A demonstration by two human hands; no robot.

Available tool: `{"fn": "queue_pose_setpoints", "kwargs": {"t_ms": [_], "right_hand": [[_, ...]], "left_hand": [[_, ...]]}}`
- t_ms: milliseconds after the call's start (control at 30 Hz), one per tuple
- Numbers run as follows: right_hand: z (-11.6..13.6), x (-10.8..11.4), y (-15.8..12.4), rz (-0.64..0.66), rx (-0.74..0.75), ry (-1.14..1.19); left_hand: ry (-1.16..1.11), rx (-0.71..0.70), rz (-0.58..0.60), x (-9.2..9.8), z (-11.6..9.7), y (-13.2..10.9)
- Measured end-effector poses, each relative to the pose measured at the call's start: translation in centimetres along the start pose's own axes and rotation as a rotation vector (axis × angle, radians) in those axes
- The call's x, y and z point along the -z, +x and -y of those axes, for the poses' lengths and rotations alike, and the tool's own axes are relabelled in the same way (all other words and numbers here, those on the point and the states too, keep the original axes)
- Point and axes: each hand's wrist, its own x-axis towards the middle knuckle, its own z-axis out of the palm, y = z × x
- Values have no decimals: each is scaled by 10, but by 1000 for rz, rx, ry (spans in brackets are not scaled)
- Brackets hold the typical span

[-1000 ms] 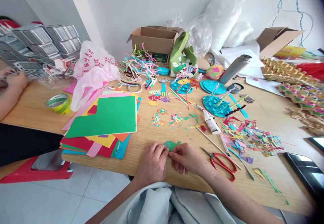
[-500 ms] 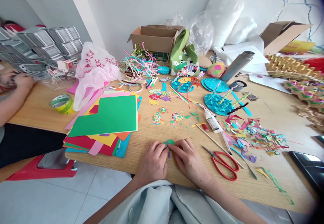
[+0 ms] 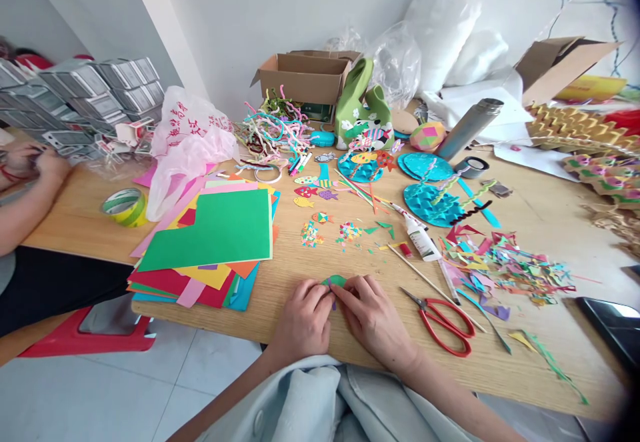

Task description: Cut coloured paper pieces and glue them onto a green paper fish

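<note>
Near the table's front edge, a small green paper cutout (image 3: pixel 334 280) with a narrow purple paper strip (image 3: pixel 330 285) across it lies between my hands. My left hand (image 3: pixel 306 315) is closed on the cutout's left side, fingertips pressed to it. From the other side, my right hand (image 3: pixel 373 315) presses its fingers down on the purple strip. My fingers cover much of both pieces. Beyond them lie a paper fish (image 3: pixel 323 217) and two small heaps of paper bits (image 3: pixel 311 234). To the right of my right hand are red-handled scissors (image 3: pixel 445 322), blades parted.
Coloured paper sheets (image 3: pixel 215 229) are stacked at left. A glue bottle (image 3: pixel 421 239), a thin stick (image 3: pixel 435 287) and paper scraps (image 3: pixel 505 265) lie at right. Blue crafted discs (image 3: pixel 433 203) and a steel flask (image 3: pixel 470 129) are farther back. Another person's hand (image 3: pixel 47 162) is at far left.
My hands and the green cutout stay nearly in place; my right fingers seem to sit slightly further over the purple strip. The view has shifted very slightly.
</note>
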Motion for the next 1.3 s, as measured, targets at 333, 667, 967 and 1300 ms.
{"fn": "queue_pose_setpoints", "kwargs": {"t_ms": [333, 667, 967, 1300], "right_hand": [[-1, -2, -2, -30, 21, -19], [2, -2, 1, -46, 2, 0], [2, 8, 5, -16, -19, 93], [-108, 55, 113, 46, -320, -411]], "left_hand": [[-7, 17, 20, 0, 0, 0], [40, 11, -14, -5, 0, -3], [81, 7, -36, -11, 4, -6], [104, -48, -90, -10, 6, -5]]}}
